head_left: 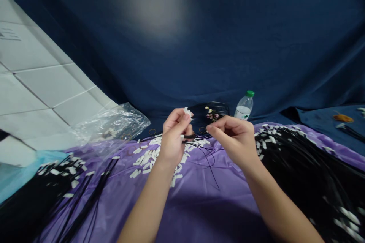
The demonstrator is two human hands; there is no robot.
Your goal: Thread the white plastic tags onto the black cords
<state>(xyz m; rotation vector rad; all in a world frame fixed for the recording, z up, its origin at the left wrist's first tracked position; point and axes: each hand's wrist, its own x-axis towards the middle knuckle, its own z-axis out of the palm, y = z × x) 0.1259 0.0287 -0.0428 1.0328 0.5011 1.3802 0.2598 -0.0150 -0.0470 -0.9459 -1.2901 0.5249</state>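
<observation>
My left hand (173, 136) is closed, pinching a small white connector (187, 112) between thumb and fingertips. My right hand (232, 138) is closed in a pinch on thin black wires (203, 152) that trail down onto the purple cloth (196, 197). Both hands are held close together above the cloth. Loose white connectors (146, 157) lie scattered just beneath and left of my left hand.
A big heap of black wires with white ends (302, 167) fills the right; another bundle (57, 190) lies at the left. A crumpled clear plastic bag (111, 127) sits left, a water bottle (244, 107) and a black wire coil (212, 110) behind. Blue fabric backs everything.
</observation>
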